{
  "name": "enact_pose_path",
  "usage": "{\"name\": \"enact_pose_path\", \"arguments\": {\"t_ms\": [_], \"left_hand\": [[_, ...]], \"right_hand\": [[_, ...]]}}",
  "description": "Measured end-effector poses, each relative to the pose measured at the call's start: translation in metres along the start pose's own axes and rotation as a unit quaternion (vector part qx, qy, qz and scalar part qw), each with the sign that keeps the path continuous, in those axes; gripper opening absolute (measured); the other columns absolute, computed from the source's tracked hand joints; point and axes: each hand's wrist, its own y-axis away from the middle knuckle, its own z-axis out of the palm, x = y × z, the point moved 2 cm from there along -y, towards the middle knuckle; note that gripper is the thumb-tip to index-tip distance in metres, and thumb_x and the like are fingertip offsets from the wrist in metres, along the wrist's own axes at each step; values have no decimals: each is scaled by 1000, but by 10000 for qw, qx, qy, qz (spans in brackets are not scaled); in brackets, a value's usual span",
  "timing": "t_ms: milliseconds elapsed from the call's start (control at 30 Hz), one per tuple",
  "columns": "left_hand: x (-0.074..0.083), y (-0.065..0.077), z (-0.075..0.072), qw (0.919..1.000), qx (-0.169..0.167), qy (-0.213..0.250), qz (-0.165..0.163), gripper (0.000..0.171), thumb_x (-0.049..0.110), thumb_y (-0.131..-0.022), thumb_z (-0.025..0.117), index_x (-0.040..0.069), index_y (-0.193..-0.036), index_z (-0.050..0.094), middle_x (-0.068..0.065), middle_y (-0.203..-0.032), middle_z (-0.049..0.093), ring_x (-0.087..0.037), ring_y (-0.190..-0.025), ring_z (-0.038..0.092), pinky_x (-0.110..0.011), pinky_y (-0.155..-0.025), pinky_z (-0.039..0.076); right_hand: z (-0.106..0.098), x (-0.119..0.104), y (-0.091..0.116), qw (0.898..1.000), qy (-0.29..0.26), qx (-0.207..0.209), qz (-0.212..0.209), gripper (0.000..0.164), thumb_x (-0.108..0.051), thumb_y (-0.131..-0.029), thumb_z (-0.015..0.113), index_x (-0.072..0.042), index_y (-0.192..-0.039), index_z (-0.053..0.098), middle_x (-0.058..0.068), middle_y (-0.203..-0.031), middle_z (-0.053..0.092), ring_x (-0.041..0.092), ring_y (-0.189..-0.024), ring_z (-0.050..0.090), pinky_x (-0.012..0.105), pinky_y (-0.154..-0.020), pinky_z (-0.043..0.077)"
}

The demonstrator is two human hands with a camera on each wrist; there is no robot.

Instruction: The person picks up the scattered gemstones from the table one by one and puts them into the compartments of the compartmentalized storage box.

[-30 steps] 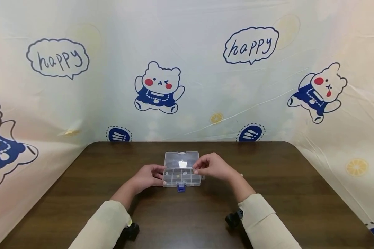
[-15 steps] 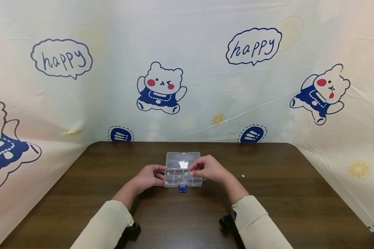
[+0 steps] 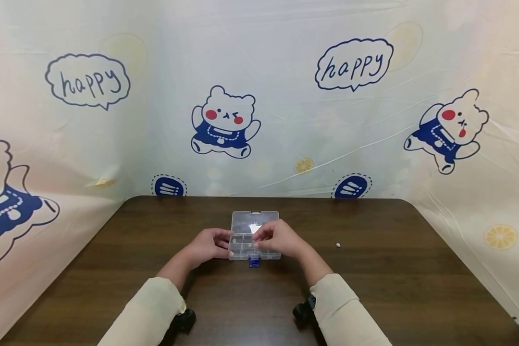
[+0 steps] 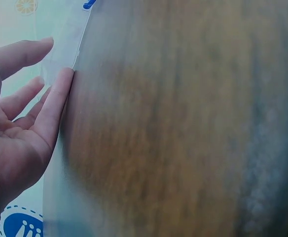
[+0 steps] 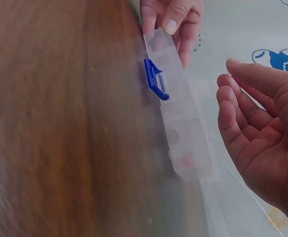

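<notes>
A clear plastic compartment box [image 3: 270, 255] lies on the table with its lid [image 3: 244, 221] raised behind it and a blue latch [image 3: 253, 263] at the front. Small pale pieces sit in some left compartments; through the wall in the right wrist view show a brownish disc [image 5: 173, 137] and a reddish piece [image 5: 185, 162]. My left hand [image 3: 207, 247] holds the box's left end, thumb at the front corner, fingers farther back. Over the middle compartments, my right hand [image 3: 281, 239] brings thumb and index fingertips together on a tiny pale pill-like piece [image 5: 230, 75], mostly hidden.
On the dark wooden table [image 3: 372, 288], a small white pill-like piece [image 3: 338, 245] lies right of the box. A printed cloth [image 3: 281, 115] with bears hangs behind the table and along its sides.
My right hand has moved left across the box, from its right end to the middle compartments. The left hand stays at the left end. The white piece on the table has come into fuller view.
</notes>
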Motion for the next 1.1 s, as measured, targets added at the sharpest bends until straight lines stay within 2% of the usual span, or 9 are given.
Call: {"name": "enact_pose_path", "arguments": {"t_ms": [333,633,767,1000,1100], "left_hand": [[-2,-1,-2,9999,-74,19,82,63,1,-74,83,-2,-131,56,-13,-117,63,-22,-93,61,-36,-79,57],[-5,-3,-1,9999,-86,76,18,62,3,-74,83,0,-130,58,-12,-115,63,-22,-93,62,-34,-79,57],[-6,-3,-1,10000,-50,69,25,61,2,-74,83,0,-129,59,-12,-114,64,-23,-93,62,-34,-79,57],[-6,-1,-1,10000,-38,64,-66,60,3,-74,84,2,-129,59,-11,-114,63,-22,-93,62,-34,-81,56],[-5,-2,-1,10000,-65,56,48,61,3,-74,83,-1,-130,58,-12,-115,64,-22,-93,63,-35,-80,56]], "right_hand": [[13,3,-6,10000,-49,47,-47,9,-5,-83,77,0,-90,74,1,-76,67,10,-64,54,23,-58,48],[20,12,-10,9997,144,216,38,8,-5,-82,78,-2,-88,74,-1,-74,67,8,-64,55,22,-60,50],[23,14,-9,9993,293,203,73,6,-6,-81,79,-5,-86,75,-2,-73,66,9,-65,54,22,-60,49],[24,15,-8,9993,202,83,293,6,-6,-82,78,-7,-87,75,-4,-75,67,10,-66,55,23,-62,50],[23,15,-9,9994,217,102,244,6,-5,-82,78,-6,-87,75,-3,-76,67,11,-66,54,23,-62,51]]}}
